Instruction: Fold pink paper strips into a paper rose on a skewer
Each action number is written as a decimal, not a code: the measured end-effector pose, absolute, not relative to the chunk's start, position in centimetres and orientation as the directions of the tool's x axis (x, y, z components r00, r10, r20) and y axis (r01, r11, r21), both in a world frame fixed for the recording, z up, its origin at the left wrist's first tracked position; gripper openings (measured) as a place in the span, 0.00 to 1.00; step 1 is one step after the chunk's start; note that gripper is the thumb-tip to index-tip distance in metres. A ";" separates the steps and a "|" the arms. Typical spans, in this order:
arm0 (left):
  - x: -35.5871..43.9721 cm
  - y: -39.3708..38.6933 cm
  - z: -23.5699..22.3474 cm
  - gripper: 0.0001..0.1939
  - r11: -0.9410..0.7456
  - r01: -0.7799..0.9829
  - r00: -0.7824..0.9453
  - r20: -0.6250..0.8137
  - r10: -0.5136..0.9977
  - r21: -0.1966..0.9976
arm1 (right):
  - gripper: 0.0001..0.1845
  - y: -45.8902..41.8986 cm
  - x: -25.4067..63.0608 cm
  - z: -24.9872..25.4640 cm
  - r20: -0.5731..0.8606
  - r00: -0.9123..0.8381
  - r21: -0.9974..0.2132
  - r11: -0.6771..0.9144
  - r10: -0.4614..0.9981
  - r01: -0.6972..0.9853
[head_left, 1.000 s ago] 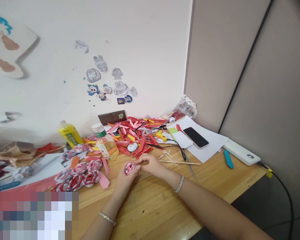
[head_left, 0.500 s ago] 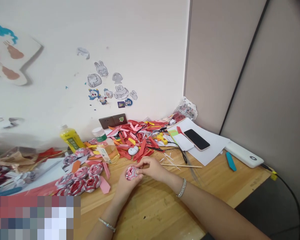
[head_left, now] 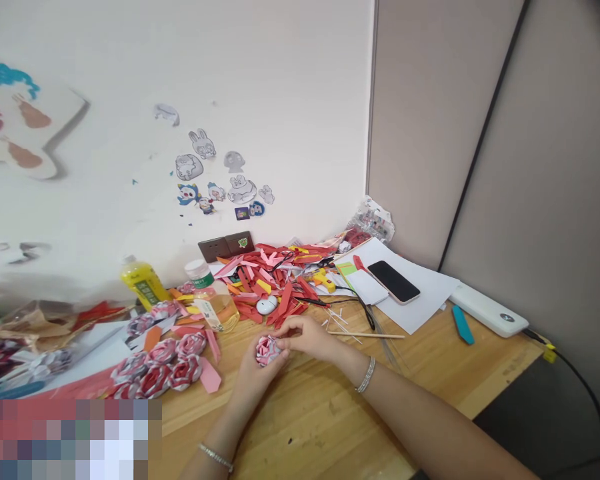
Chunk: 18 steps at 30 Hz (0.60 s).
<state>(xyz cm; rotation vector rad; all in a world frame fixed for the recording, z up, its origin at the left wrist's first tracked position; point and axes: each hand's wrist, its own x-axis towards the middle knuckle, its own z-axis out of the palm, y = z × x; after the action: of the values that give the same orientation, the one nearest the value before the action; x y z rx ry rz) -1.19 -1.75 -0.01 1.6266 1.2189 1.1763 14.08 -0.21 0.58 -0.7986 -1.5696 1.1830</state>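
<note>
A pink-and-white paper rose (head_left: 267,351) sits cupped in my left hand (head_left: 256,373), whose thumb lies along its near side. The fingers of my right hand (head_left: 303,335) pinch the rose's right edge. Both hands are just above the wooden table (head_left: 320,420). To their left lies a cluster of similar pink, red and white paper roses (head_left: 163,367), with a loose pink paper strip (head_left: 210,377) beside it. Behind my hands spreads a heap of folded red, pink and orange paper strips (head_left: 287,293).
A yellow bottle (head_left: 144,283) and a clear bottle of amber liquid (head_left: 223,310) stand back left. A yellow glue gun (head_left: 324,280) lies by the heap. A phone (head_left: 394,281) rests on white paper (head_left: 425,308). A wooden stick (head_left: 367,335) and a white power strip (head_left: 490,310) are to the right.
The rose appears slightly turned in my hands, showing more of its petals. Both hands keep their hold. The camera view has shifted slightly.
</note>
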 end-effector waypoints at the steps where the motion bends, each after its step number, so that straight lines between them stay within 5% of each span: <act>1: -1.2 -1.7 -0.1 0.21 -0.254 0.254 0.120 0.230 0.966 0.933 | 0.17 -0.1 14.1 0.5 0.313 -0.312 -0.949 0.311 0.897 -0.058; 11: -0.8 -1.9 -0.1 0.21 -0.370 0.289 0.148 0.341 0.928 0.883 | 0.17 -0.4 14.3 0.6 0.359 -0.302 -0.933 0.349 0.883 -0.088; 18: -1.0 -1.0 -1.2 0.24 -0.402 0.336 0.005 0.425 0.905 0.852 | 0.13 -0.3 14.0 0.5 0.406 -0.247 -0.912 0.408 0.880 -0.046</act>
<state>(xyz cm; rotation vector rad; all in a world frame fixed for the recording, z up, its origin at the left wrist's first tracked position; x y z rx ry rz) -1.02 -1.01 -1.19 1.7613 1.2767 1.4052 13.96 -0.29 0.55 -0.7611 -1.5670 1.0559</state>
